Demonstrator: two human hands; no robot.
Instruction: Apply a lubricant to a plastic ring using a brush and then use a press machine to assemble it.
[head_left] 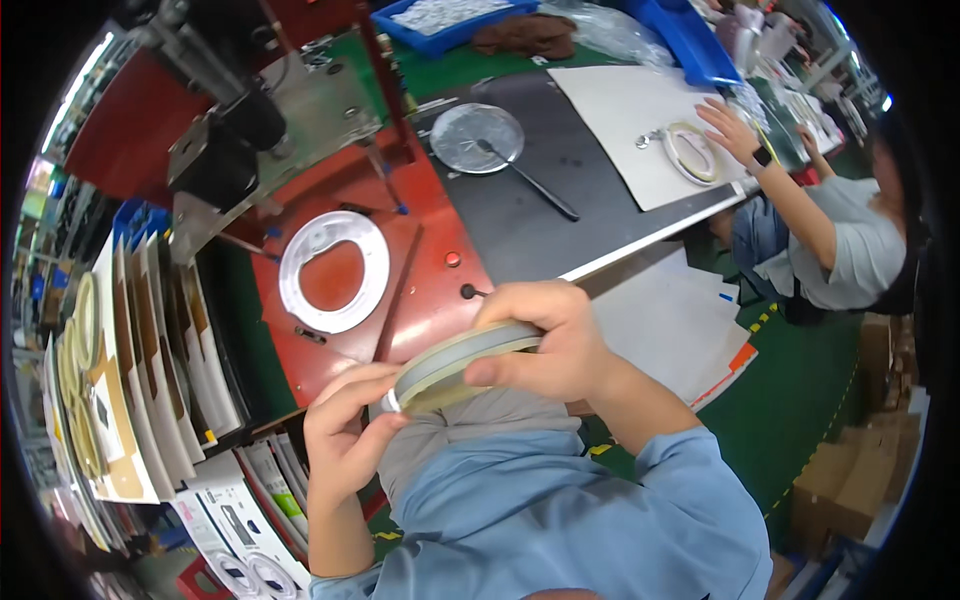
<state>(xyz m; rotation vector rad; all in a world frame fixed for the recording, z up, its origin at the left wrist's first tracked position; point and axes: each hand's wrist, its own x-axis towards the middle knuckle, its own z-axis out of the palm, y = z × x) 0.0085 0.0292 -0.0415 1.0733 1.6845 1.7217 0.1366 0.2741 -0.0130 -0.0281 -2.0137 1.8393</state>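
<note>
Both my hands hold a pale yellow ring (pixel 440 362) with a grey band along its outer edge, tilted edge-on above my lap. My left hand (pixel 345 425) pinches its left end, where a small white piece (pixel 391 400) shows at the fingertips. My right hand (pixel 555 345) grips the right side, thumb inside the ring and fingers over the outside. Just beyond, a white ring-shaped plate (pixel 376 265) with an off-round opening lies on the red press bed (pixel 430 320).
A press head (pixel 215 160) stands over the red bed, near a red button (pixel 453 259). On the black mat, a dark-handled tool (pixel 540 190) rests in a round dish (pixel 460 135). Boards (pixel 150 370) stand at left. At right, a co-worker's hand (pixel 730 130) is beside another ring (pixel 672 150).
</note>
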